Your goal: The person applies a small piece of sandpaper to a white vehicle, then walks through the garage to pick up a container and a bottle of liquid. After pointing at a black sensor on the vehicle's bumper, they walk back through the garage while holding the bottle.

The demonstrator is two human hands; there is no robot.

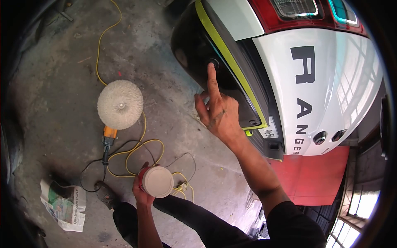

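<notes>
Facing you from 1 to 3 o'clock is the white Ranger tailgate (331, 82), beside the glossy black bumper corner (194, 45) at 12 o'clock, edged with yellow-green masking tape (231, 58). Your right hand (223, 113) is partly open and holds nothing, index finger extended to the bumper's round black fitting (214, 62), the others loosely bent; you cannot tell whether the fingertip presses. At 9 to 10 o'clock lies the orange-and-black polisher (109, 135), its cream wool pad (120, 104) face up, near the yellow cord (163, 149). Newspaper (64, 204) lies at 8 o'clock. Your left hand (142, 194), at 7 o'clock, curls around the red-sided round tin (158, 182), pale lid facing you
</notes>
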